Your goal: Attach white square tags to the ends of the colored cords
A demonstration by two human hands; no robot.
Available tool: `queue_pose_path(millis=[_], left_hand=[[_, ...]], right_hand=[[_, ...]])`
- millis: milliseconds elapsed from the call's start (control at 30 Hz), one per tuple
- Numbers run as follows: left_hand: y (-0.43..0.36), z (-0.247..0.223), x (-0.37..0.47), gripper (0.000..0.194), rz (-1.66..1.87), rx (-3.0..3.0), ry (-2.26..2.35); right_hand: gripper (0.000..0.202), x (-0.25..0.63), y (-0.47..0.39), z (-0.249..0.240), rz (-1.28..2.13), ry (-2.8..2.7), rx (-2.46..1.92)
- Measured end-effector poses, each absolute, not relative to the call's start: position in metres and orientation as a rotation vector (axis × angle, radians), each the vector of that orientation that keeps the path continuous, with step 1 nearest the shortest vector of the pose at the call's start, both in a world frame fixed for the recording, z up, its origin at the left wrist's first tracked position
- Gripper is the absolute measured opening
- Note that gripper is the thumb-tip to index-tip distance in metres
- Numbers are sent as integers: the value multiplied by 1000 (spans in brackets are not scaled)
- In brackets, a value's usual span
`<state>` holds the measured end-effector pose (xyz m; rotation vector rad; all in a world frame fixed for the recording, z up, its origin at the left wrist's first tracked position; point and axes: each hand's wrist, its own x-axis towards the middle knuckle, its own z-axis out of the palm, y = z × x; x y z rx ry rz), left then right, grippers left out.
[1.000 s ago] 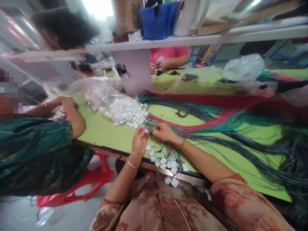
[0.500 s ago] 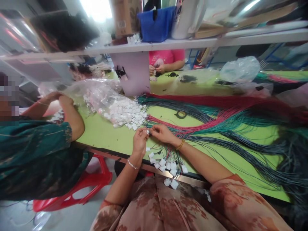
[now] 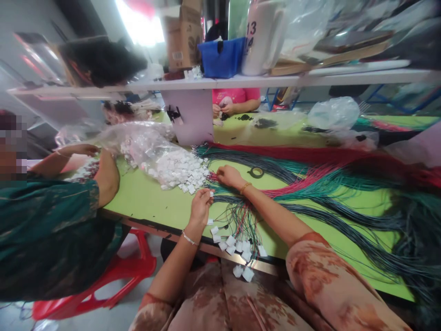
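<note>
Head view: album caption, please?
Left hand holding a small white connector, right hand at a bundle of thin red wires.

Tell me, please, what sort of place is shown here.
It is probably a workshop for hand work with wiring: long bundles of coloured wires lie across a green table, a heap of white pieces lies near their ends, and a second person is at the same table.

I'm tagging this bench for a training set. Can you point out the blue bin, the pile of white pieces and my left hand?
Blue bin [image 3: 220, 60]: head view, front wall.
Pile of white pieces [image 3: 186, 170]: head view, middle of the heap.
Left hand [image 3: 200, 206]: head view, middle of the hand.
</note>
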<state>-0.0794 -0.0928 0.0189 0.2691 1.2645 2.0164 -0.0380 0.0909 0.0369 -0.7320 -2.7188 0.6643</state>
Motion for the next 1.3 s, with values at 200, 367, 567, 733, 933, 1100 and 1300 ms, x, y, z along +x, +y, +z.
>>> queue_pose_path(millis=[200,367,567,733,933,1100,1300], left_hand=[[-101,16,-85,26,1990,290,1272],[-99,17,-86,26,1981,287,1239],[-97,28,-88,25,1992,291,1169],[-96,29,-88,23,1999,274,1137],[-93,27,-86,19,1995,255,1056],[-93,29,-85,18,1966,236,1018],[-94,31,-82,21,1995,335,1127]], right_hand=[[23,-40,94,32,376,-2875,-654],[21,-27,95,51,260,-2834,-606],[20,-13,72,67,1029,-2491,-390],[20,4,46,65,1408,-2346,-420],[20,16,30,54,1459,-2248,-532],[20,15,29,44,1437,-2204,-562],[23,12,30,41,1502,-2152,-624]])
